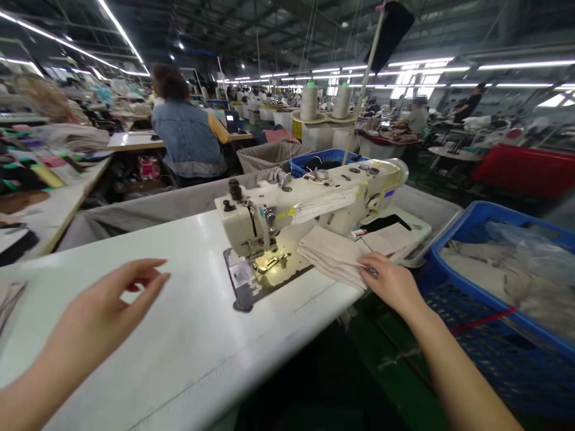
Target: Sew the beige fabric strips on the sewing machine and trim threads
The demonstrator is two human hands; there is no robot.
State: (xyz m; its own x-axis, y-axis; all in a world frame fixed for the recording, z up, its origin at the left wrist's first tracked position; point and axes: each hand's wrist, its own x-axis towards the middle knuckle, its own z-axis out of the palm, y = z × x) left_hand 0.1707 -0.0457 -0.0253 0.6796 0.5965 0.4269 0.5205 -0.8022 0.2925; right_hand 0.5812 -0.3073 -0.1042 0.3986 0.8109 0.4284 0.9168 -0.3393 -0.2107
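Note:
My left hand (114,305) is held above the white table at the left, thumb and fingers apart, with nothing between them. At the right, my right hand (390,281) has its fingers closed at the near corner of a stack of beige fabric pieces (330,248). A small dark, metallic-looking thing shows under those fingers; I cannot make out its kind. The stack lies on the table beside the sewing machine (309,200). A lit presser foot and needle plate (269,261) are between my hands, with no fabric under them.
A blue basket (485,209) of beige fabric stands at the right. Behind the machine are thread cones (309,103) and a grey cloth bin (171,206). More folded fabric (9,299) lies at the table's left edge. A person in a denim vest (188,134) sits ahead.

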